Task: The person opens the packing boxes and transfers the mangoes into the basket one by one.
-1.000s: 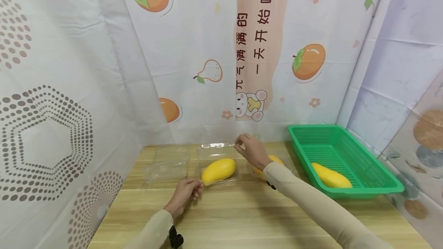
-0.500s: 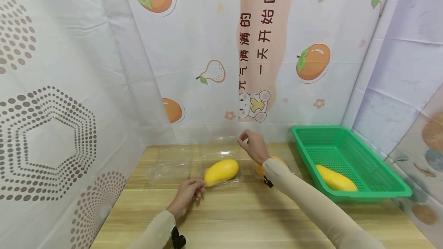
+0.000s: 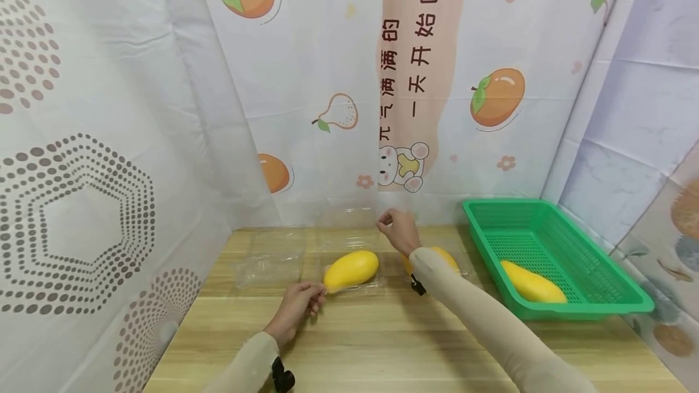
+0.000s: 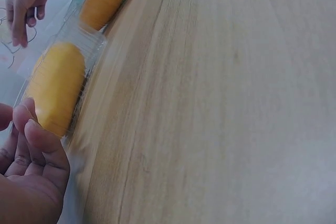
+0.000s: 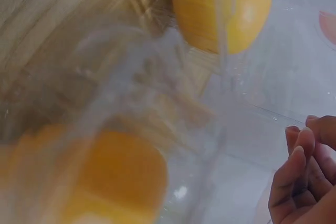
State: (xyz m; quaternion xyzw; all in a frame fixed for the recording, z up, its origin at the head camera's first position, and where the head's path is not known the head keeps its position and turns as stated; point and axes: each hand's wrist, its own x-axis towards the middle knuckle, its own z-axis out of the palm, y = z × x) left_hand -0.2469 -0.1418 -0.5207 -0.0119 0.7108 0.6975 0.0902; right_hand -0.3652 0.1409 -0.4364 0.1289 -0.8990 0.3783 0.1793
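A yellow mango lies in a hinged clear plastic box in the middle of the table. My left hand pinches the box's near left corner, beside the mango's end. The clear lid stands tilted up at the back, and my right hand pinches its right corner between thumb and fingers. In the right wrist view, the lid's thin edge runs to the right fingertips. A second mango in clear plastic is partly hidden behind the right forearm.
Another clear plastic box sits at the left, its lid raised or folded back. A green basket on the right holds one mango. The wooden table ends at a printed curtain close behind.
My right hand has shifted slightly up, and the lid has swung further upright away from the mango. The left hand stays at the box corner. The head view has turned slightly.
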